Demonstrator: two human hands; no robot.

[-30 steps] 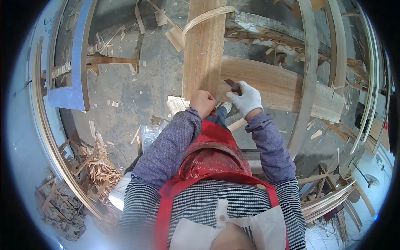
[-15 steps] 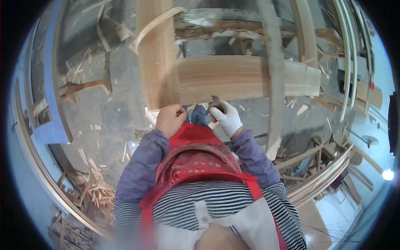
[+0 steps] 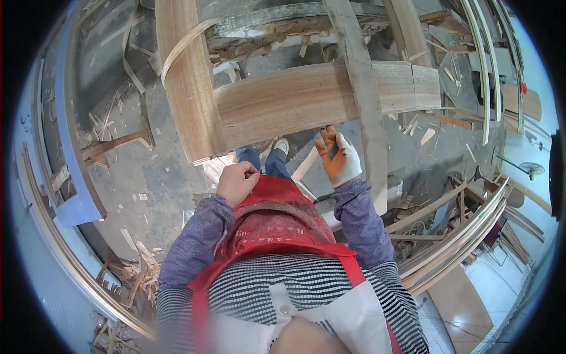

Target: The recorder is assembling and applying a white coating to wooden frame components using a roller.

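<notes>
My bare left hand (image 3: 237,183) is closed in front of the red apron (image 3: 277,233), its fingers curled inward. Whether anything small sits in that grip is hidden. To its right, my right hand (image 3: 340,158) wears a white glove with an orange palm. Its fingers are apart, the palm faces up, and I see nothing held. Just beyond the right hand's fingertips lies a wide wooden board (image 3: 283,101), running left to right. An upright-running board (image 3: 187,82) ends near my left hand. A narrow, greyish plank (image 3: 361,88) crosses over the wide board.
A thin curved wood strip (image 3: 180,47) lies on the left board. Wood scraps and shavings (image 3: 138,268) litter the floor. A blue-edged frame (image 3: 76,147) stands at far left. Long bundled strips (image 3: 460,242) lie at the right, near a fan (image 3: 532,170).
My right hand has moved right and opened, palm up; the dark brown piece it held is out of sight. My left hand stays closed. The view has shifted, and the boards appear further left.
</notes>
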